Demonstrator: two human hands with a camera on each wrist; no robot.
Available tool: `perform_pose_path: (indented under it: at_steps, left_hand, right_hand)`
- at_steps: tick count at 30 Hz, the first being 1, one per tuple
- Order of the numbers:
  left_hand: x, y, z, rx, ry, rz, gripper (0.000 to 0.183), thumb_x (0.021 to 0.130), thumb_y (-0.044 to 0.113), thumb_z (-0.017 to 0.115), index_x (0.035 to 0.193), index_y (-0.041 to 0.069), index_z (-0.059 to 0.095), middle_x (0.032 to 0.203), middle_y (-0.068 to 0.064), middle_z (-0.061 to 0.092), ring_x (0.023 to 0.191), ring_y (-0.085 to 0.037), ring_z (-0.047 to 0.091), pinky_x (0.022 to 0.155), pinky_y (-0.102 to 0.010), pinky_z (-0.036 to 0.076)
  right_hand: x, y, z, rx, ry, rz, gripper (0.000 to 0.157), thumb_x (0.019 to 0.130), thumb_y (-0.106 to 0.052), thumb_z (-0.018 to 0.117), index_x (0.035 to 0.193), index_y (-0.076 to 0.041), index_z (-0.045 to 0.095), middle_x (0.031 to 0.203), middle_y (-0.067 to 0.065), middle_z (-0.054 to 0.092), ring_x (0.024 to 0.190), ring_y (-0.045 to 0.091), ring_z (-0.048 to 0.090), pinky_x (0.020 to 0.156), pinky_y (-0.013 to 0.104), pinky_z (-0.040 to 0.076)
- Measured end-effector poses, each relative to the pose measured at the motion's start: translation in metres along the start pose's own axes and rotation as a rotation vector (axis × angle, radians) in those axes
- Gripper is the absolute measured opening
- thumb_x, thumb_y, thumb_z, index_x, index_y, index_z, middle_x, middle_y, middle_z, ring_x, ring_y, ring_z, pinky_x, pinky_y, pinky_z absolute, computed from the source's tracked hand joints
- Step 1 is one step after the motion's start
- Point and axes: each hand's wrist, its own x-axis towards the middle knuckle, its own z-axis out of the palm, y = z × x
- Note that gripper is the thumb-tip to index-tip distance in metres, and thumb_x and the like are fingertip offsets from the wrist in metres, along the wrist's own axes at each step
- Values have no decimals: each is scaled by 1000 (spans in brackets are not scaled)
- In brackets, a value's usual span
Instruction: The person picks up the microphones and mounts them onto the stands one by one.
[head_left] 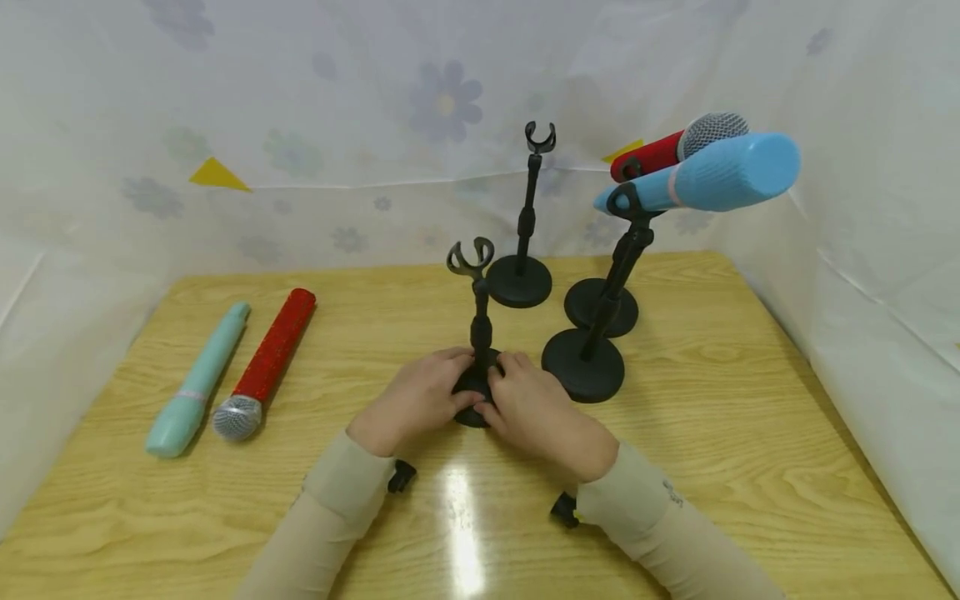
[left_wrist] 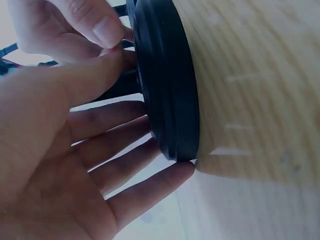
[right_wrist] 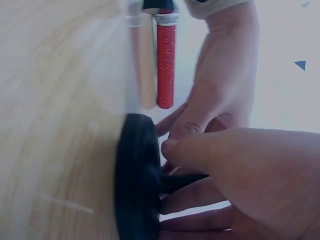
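A black microphone stand [head_left: 481, 329] with an empty forked clip stands upright at mid-table, between both hands. My left hand [head_left: 420, 396] holds its round base [left_wrist: 167, 85] from the left, thumb at the front and fingers spread along the rim. From the right, my right hand [head_left: 536, 412] holds the same base, its thumb close to the left thumb. In the right wrist view, the base [right_wrist: 135, 180] lies at the tabletop and the fingers reach past the pole. Part of the base is hidden under the hands.
Behind is another empty stand [head_left: 519, 279]. To the right, two stands carry a blue microphone [head_left: 720, 175] and a red microphone [head_left: 652, 156] with a silver head. A mint-green microphone [head_left: 198, 379] and a glittery red microphone [head_left: 273, 354] lie at left. Floral sheeting [head_left: 337, 125] surrounds the table.
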Motion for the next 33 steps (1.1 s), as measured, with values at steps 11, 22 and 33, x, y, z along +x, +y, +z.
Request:
perform_pose_path:
  at_steps: [11,22,33]
  left_hand:
    - [-4,-1,-1,7,8,12,46,88,32,78,126,10,66,131,-6,67,115,-24,67,96,-41,57]
    - [-2,1,0,-98,-57,26,54,91,20,75,141,9,58,148,-9,56,133,-29,58,111,-42,49]
    - [-4,2,-3,-173,-120,37,58,92,17,73,145,11,54,149,-8,56,132,-27,58,110,-41,50]
  right_hand:
    - [3,18,-8,226,-68,-45,36,97,-26,69,127,-5,68,122,12,62,106,25,63,86,38,58]
    - [1,23,-1,257,-91,-113,52,96,-25,71,140,-1,57,147,16,52,132,31,57,107,45,52]
    - [-2,20,-8,247,-135,-72,53,95,-27,71,140,-2,58,148,17,51,133,35,54,107,48,51]
